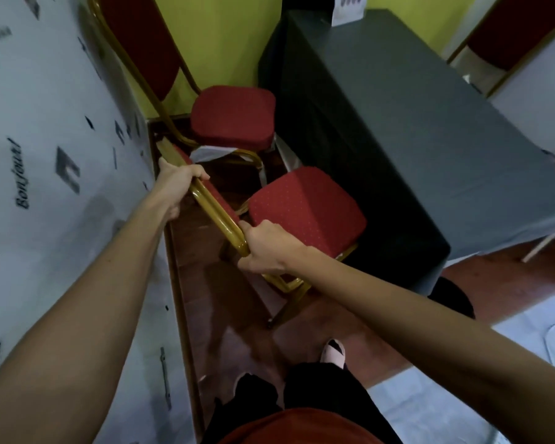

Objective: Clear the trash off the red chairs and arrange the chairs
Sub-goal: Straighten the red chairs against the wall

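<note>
A red chair (306,208) with a gold metal frame stands just in front of me, its seat bare. My left hand (177,179) grips the far end of its backrest top rail. My right hand (266,246) grips the near corner of the same rail. A second red chair (233,115) stands further back against the green wall, its seat also bare. White paper or plastic (210,153) lies under that chair's seat, near the frame.
A table under a dark grey cloth (414,129) stands right beside both chairs. A white printed wall covering (52,187) runs along the left. Another red chair back (513,30) shows at the top right. My feet stand on the brown floor (237,302).
</note>
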